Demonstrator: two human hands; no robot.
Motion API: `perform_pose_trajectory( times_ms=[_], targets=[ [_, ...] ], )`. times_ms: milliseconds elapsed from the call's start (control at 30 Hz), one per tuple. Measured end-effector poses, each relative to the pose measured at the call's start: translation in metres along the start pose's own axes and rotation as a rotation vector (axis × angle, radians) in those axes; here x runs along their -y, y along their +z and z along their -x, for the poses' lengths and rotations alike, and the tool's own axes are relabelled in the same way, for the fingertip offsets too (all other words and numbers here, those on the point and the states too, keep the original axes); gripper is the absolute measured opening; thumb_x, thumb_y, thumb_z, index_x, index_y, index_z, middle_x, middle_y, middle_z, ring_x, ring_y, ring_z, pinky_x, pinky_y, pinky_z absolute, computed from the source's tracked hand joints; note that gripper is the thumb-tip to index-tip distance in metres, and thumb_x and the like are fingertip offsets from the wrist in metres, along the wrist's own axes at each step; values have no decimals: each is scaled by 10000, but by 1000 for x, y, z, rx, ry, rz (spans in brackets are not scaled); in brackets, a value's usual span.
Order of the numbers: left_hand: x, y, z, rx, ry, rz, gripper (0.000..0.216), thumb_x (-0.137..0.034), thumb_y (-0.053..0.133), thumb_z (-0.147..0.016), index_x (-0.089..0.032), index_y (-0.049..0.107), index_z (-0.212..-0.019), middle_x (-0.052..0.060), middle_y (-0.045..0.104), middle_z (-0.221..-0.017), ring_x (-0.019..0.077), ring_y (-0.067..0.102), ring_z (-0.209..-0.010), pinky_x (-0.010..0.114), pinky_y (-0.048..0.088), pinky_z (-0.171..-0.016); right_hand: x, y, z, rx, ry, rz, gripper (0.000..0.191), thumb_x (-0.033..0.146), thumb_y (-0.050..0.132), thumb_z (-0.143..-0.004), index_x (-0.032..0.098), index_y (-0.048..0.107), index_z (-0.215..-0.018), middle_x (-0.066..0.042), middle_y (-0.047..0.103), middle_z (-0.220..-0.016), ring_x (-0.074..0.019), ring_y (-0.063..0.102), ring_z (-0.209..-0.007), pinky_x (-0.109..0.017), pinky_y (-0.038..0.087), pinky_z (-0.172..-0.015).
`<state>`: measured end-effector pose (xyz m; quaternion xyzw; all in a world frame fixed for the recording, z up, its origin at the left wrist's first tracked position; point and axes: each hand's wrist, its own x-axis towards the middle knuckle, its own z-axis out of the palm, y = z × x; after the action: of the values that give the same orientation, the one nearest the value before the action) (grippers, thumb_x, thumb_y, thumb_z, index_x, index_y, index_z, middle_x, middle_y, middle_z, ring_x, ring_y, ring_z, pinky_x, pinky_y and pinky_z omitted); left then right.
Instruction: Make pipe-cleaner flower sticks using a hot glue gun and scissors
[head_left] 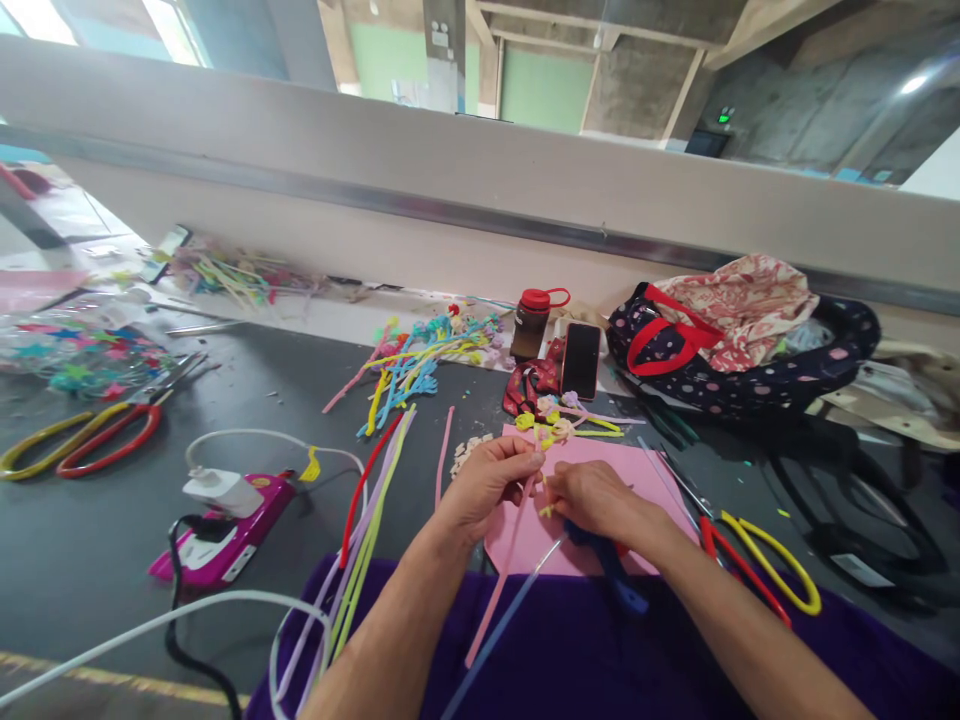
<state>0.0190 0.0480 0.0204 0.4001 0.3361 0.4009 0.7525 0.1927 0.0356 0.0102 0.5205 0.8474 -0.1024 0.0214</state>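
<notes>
Left hand (491, 475): thumb and index pinched together, other fingers curled, holding a pink fuzzy stem (499, 590). Stem slants down from the pinch over the near edge of the pink sheet (637, 475), free end above the dark purple cloth (570, 650) at the near edge of the table (270, 375).

Right hand (592, 498): fingers curled in, nearly closed, tips just beside the left hand's, right at a small yellow piece (547, 511). Fingertips partly hidden; can't tell if they're gripping it. Both hands sit over the sheet, left one at its left edge.

Dark blue tool (616, 565) under the right wrist, across the sheet's near edge and onto the cloth. Clear rod (517, 600) slants from beside it toward the near edge.

Pastel fuzzy pieces (559, 428) at the sheet's far edge. Beige bits (463, 452) just beyond the left hand. Red-and-yellow-handled scissors (739, 560) off the sheet's right edge. Loose bundle of stems (367, 530) left of the left forearm, running over the near edge. Mixed stem pile (420, 355), red-capped bottle (529, 325), phone (580, 360) and dotted bag (690, 375) toward the table's far edge.
</notes>
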Motion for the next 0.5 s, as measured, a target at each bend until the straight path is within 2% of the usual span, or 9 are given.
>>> perform_pose_trajectory(
  times_ms=[167, 333, 500],
  targets=[
    [1, 1, -1, -9, -11, -36, 225, -313, 702, -668, -140, 562, -639, -8, 601, -544, 53, 483, -409, 157, 299, -390, -3, -5, 0, -61, 39, -162, 91, 190, 568, -741, 172, 646, -785, -28, 660, -712, -162, 598, -654, -226, 347, -573],
    [6, 2, -3, -40, -30, -39, 231, -313, 707, -661, -135, 562, -632, -7, 606, -537, 45, 462, -377, 153, 301, -366, -3, -22, 8, -155, 15, -382, 152, 91, 431, -772, 160, 566, -788, 16, 613, -704, -102, 564, -622, -178, 380, -538],
    [13, 10, -3, -62, -68, 6, 244, -322, 733, -633, -124, 594, -659, 0, 619, -565, 56, 505, -405, 153, 345, -382, 4, -36, 18, -363, -54, -657, 109, 132, 465, -804, 172, 546, -742, 27, 560, -671, -101, 518, -599, -194, 399, -555]
  ],
)
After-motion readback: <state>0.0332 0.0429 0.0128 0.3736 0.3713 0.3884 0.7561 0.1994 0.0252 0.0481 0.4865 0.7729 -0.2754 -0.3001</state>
